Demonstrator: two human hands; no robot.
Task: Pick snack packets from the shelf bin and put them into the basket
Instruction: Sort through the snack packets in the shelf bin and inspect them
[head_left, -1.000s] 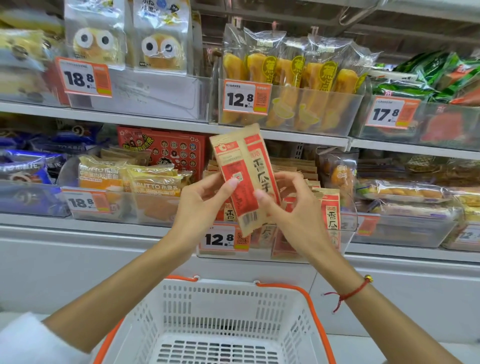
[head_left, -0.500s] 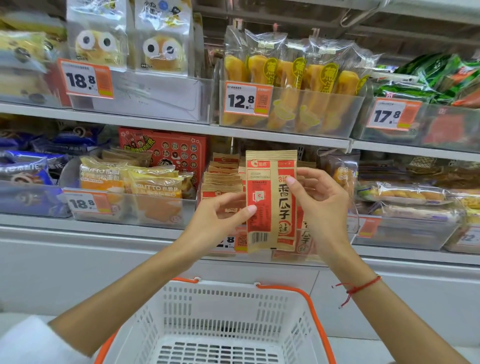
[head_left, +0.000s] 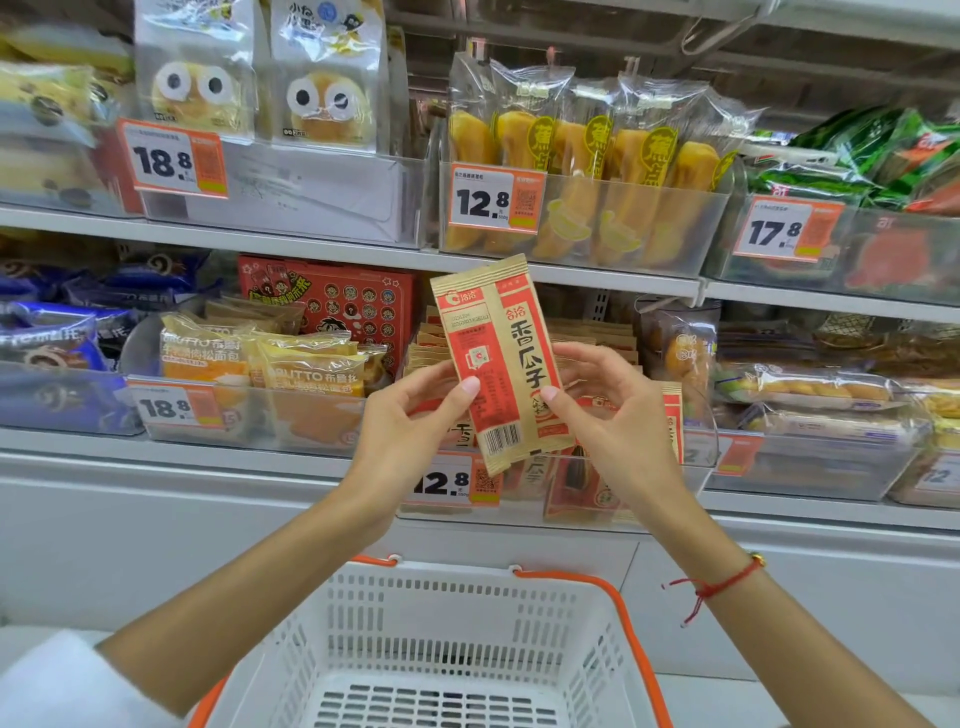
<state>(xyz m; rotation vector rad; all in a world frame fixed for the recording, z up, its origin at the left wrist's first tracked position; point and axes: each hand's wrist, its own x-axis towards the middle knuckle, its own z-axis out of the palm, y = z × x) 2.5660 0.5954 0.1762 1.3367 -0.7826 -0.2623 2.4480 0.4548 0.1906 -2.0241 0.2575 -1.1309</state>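
A white basket (head_left: 441, 649) with orange handles sits nearest the camera, below a person's outstretched arms. Above it, the left hand (head_left: 410, 415) and right hand (head_left: 618, 410) pinch a tan-and-red snack packet (head_left: 501, 364) between thumbs and curled fingers, one hand on each side edge, the packet tilted slightly left and held in the air in front of the shelf. Just behind it, the clear shelf bin (head_left: 571, 499) holds more of the same packets, with a 12.8 price tag (head_left: 454, 480) on its front.
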